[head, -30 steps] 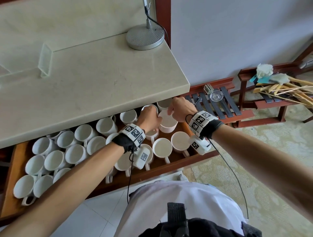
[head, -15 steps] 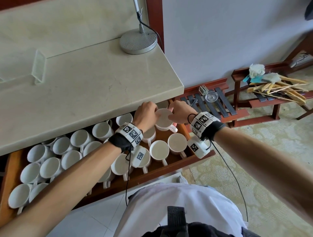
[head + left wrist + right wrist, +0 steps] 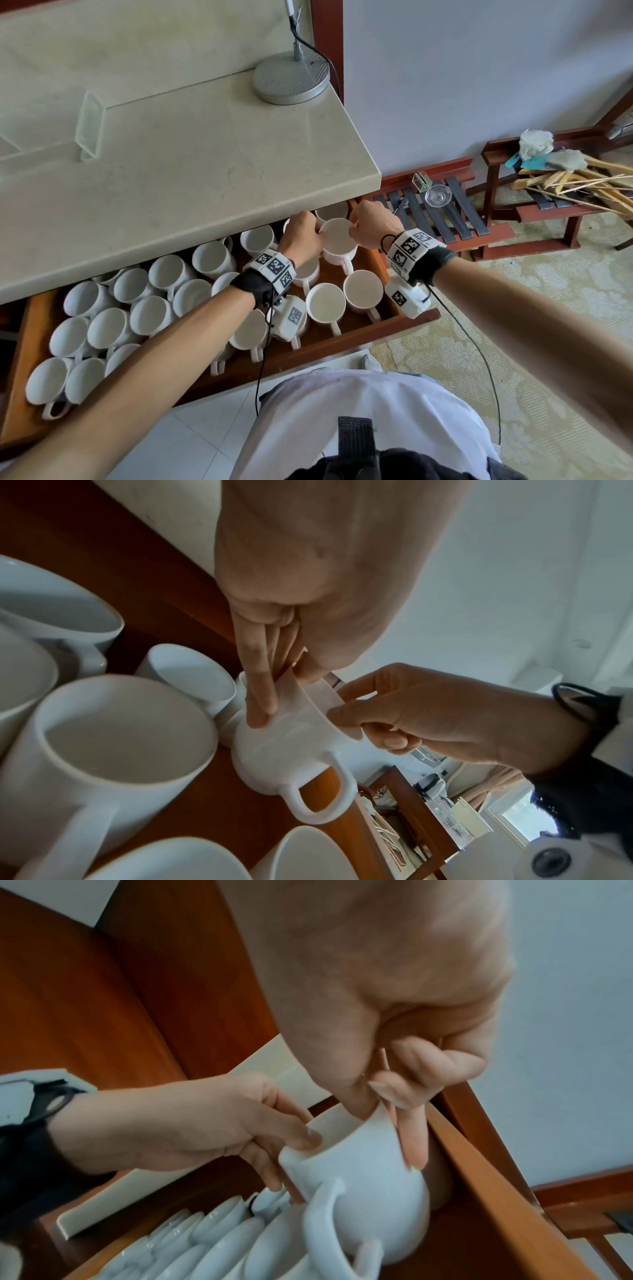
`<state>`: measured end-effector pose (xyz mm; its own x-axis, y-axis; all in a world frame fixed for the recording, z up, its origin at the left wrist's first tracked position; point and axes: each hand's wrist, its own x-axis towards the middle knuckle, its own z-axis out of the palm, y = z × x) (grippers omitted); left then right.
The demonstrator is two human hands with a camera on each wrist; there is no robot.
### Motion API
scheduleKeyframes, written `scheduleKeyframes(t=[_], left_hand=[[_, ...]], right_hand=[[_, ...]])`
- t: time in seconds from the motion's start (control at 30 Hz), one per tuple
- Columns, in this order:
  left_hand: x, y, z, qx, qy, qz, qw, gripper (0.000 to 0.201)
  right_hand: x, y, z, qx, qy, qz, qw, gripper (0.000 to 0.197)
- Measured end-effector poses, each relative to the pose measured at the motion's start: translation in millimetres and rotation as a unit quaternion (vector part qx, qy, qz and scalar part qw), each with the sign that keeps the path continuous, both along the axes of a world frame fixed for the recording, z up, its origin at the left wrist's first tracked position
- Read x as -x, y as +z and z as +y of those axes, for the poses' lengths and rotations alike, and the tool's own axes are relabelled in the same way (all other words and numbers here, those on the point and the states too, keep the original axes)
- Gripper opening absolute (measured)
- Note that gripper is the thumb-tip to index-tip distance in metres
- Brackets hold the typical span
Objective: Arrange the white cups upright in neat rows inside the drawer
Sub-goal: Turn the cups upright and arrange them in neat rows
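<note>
Both hands hold one white cup upright near the drawer's far right corner, its handle pointing toward me. My left hand pinches the rim on the left, thumb inside, fingers down the cup's wall. My right hand pinches the opposite rim, fingers along the outside of the cup. Whether the cup touches the drawer floor is hidden. Several upright cups stand in rows at the right; on the left cups lie tilted in a jumble.
The wooden drawer sits pulled out beneath a pale stone countertop that overhangs its back rows. A lamp base stands on the counter. A slatted wooden rack with a glass dish is to the right, on patterned carpet.
Both hands have carried the cup farther back toward the drawer's far right corner. Its handle has turned from the right to face me, and the cup has gone from tilted to upright.
</note>
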<state>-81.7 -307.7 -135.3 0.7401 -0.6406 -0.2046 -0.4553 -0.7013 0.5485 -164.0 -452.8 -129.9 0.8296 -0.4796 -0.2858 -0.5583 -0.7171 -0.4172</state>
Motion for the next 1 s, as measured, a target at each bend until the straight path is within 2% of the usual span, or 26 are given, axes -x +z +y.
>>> scheduleKeyframes(t=[0.3,0.57,0.73,0.87,1.0], left_hand=[[-13.9,-29.0,3.7,-0.031,0.011,0.007,0.999,0.023],[-21.6,-42.8,0.3,-0.047,0.02,0.019,0.999,0.035],[-22.2,-51.3,-2.5,-0.054,0.019,0.044,0.997,0.031],[-23.3,-57.4,-2.8,-0.059,0.002,0.028,0.998,0.041],[-19.4,-64.6,-4.7,-0.065,0.005,0.027,0.998,0.033]], right_hand=[[-15.6,-13.6,5.6,0.027,0.028,0.046,0.998,0.034],[-28.1,-18.8,5.6,0.053,0.054,0.076,0.994,0.026],[-32.3,-26.5,8.9,0.063,0.071,0.082,0.992,0.023],[-33.2,-33.8,9.2,0.065,0.073,0.085,0.992,0.026],[-33.9,-36.2,10.1,0.074,0.083,0.086,0.99,0.024]])
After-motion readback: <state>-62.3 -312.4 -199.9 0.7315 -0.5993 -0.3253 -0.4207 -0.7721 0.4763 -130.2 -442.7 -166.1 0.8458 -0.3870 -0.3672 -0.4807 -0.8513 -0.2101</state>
